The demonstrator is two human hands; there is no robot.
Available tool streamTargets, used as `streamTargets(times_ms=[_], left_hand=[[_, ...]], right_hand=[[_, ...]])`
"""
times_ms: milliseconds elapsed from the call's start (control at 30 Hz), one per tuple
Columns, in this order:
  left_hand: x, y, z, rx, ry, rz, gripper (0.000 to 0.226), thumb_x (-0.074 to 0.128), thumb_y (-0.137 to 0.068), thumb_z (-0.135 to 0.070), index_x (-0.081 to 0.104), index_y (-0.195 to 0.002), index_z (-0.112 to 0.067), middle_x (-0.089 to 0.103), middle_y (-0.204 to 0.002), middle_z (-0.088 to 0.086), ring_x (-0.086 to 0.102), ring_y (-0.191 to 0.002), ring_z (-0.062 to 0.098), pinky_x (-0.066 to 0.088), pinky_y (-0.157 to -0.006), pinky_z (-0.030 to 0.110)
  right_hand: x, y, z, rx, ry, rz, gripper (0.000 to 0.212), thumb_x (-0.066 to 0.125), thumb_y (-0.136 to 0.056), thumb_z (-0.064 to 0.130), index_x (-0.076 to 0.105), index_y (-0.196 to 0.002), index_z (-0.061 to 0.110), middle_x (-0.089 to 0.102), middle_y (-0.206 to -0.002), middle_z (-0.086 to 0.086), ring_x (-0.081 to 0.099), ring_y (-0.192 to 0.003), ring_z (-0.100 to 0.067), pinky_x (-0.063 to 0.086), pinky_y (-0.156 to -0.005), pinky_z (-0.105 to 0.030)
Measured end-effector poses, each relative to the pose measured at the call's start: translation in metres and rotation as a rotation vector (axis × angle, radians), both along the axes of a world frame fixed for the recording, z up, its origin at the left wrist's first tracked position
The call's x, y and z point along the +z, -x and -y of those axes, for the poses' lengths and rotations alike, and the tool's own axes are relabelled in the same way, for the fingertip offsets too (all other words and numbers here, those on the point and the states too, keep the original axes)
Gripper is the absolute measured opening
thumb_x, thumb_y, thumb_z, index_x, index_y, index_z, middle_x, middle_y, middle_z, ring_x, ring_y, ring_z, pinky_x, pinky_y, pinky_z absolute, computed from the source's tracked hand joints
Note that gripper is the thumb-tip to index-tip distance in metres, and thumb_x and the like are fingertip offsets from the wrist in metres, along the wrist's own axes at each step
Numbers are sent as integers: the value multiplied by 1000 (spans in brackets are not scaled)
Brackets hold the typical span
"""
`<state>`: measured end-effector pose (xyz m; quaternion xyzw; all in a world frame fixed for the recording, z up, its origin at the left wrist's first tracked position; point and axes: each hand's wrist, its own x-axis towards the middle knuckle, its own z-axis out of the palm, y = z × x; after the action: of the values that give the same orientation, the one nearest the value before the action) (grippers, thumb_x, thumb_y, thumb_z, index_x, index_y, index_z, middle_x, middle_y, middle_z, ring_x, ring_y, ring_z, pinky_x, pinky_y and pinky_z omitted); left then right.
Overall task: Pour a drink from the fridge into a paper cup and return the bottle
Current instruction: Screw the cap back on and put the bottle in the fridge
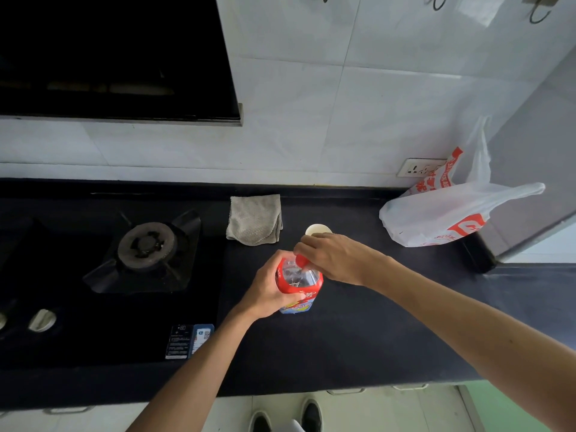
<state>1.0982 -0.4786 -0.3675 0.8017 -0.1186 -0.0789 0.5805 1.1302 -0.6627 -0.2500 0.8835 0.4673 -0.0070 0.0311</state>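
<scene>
A clear plastic bottle (300, 283) with a red label stands upright on the black counter (358, 332). My left hand (268, 289) is wrapped around its body from the left. My right hand (335, 257) comes in from the right, its fingers closed on the red cap (301, 260) at the bottle's top. Just behind my right hand stands a white paper cup (316, 229); only its far rim shows, and its inside is hidden from me.
A folded grey cloth (254, 219) lies behind the bottle to the left. A gas hob (146, 244) fills the counter's left side. A white and red plastic bag (448, 210) sits at the back right below a wall socket (419, 168). The counter's front edge is near my shoes.
</scene>
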Motion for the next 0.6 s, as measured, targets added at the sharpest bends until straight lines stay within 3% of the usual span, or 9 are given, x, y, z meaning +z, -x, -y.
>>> streamTargets(times_ms=[133, 233, 500, 600], left_hand=[[1, 1, 1, 5, 7, 19, 68, 89, -64, -15, 52, -119, -26, 65, -111, -7, 67, -105, 15, 59, -85, 30], [2, 2, 1, 4, 15, 42, 67, 89, -64, -16, 53, -120, -25, 65, -111, -8, 67, -105, 15, 58, -87, 30], [6, 4, 2, 1, 23, 48, 68, 90, -64, -13, 53, -120, -25, 66, -109, -11, 67, -102, 8, 54, -83, 18], [7, 5, 3, 0, 34, 43, 68, 90, -65, -13, 53, -121, -24, 66, -111, -9, 68, -104, 11, 57, -84, 23]], right_hand=[[-1, 6, -6, -155, -45, -55, 30, 49, -101, 34, 54, -110, 7, 63, -99, -6, 63, -85, -25, 51, -73, -35], [-8, 17, -13, -294, -102, -49, 26, 52, -99, 31, 52, -104, 6, 60, -92, -7, 61, -77, -28, 43, -61, -35], [-30, 33, -14, -512, -362, -60, 29, 54, -98, 34, 56, -111, 8, 67, -98, -6, 62, -74, -32, 48, -59, -39], [-35, 30, -6, -479, -489, -160, 28, 59, -96, 36, 58, -114, 14, 66, -104, 0, 62, -79, -26, 53, -66, -40]])
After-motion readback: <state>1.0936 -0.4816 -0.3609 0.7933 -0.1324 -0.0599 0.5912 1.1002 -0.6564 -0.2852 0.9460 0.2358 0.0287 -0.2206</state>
